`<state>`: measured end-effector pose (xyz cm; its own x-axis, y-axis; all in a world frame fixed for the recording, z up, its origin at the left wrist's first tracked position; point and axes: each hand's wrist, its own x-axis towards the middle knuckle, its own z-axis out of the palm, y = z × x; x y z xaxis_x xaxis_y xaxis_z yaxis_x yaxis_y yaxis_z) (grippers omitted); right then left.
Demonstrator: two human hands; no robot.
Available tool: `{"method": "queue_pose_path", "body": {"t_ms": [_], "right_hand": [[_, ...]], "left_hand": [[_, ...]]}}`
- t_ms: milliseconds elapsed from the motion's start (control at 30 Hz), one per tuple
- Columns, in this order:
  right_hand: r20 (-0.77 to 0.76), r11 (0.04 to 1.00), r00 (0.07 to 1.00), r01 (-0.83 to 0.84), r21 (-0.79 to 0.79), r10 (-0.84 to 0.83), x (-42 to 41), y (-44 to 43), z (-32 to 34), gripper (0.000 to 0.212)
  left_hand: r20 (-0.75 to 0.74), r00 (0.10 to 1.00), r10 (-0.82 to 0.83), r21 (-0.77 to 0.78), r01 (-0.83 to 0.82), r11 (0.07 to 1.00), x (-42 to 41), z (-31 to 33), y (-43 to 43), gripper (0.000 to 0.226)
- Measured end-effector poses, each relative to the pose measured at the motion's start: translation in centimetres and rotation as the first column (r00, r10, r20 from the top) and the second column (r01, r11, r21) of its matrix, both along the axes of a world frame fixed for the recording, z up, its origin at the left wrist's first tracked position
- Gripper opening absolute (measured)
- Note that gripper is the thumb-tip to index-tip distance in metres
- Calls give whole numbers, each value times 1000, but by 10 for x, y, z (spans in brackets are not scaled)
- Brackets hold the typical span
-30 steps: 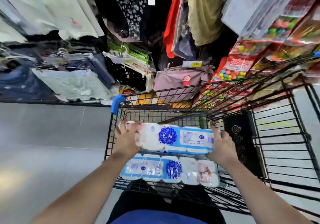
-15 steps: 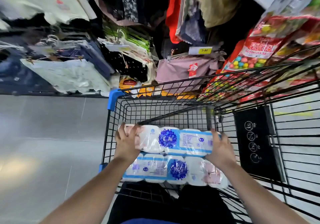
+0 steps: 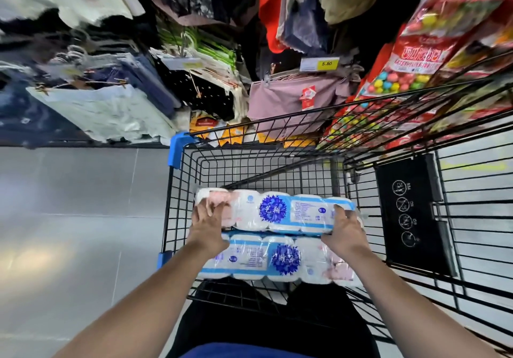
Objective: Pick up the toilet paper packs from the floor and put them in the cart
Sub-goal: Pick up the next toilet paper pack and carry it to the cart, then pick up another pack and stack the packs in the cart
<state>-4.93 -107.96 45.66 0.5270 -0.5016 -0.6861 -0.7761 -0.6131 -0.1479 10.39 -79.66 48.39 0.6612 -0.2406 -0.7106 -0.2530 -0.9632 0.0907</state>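
Observation:
A white toilet paper pack (image 3: 280, 212) with blue print lies across the inside of the black wire cart (image 3: 177, 199). My left hand (image 3: 206, 226) grips its left end and my right hand (image 3: 345, 231) grips its right end. A second toilet paper pack (image 3: 277, 260) of the same kind lies in the cart just nearer to me, partly under my wrists. The held pack sits beside and slightly above that second pack. No pack shows on the floor in this view.
The cart has blue corner guards (image 3: 176, 149) and a black child-seat flap (image 3: 410, 208) on its right. Racks of hanging clothes (image 3: 105, 108) and red candy bags (image 3: 410, 60) stand beyond the cart. Grey tiled floor (image 3: 69, 219) stretches to the left.
Both hands have carried the pack lower and farther into the cart, so it now lies next to the other pack. The view has tilted downward.

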Motion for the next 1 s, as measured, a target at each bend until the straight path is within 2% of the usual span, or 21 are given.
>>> {"method": "queue_pose_path", "body": {"t_ms": [100,200,367,467,667,867,1000], "right_hand": [[70,1000,997,19,16,-20,5,-4,13,87],[186,997,981,50,51,-59,13,-8,35,82],[419,990,902,55,134,-107,36,-16,91,76],[576,990,814,-16,141,-69,55,-20,137,69],[782,965,604,-262,9,156,98,-15,231,57],[882,875,391,-482,-48,264,140,26,308,53],[933,806,252,-588,-62,256,153,83,353,51]], "left_hand": [[27,999,26,-31,-25,999,0,12,-4,108],[69,997,44,-64,-39,997,7,28,-9,108],[185,974,133,-214,-92,973,19,72,-26,95],[269,943,195,-357,-91,930,32,111,-33,87],[358,830,428,-659,-100,746,53,211,-28,70],[448,715,537,-761,-10,649,31,293,5,70],[521,580,626,-797,68,600,5,326,54,57]]}}
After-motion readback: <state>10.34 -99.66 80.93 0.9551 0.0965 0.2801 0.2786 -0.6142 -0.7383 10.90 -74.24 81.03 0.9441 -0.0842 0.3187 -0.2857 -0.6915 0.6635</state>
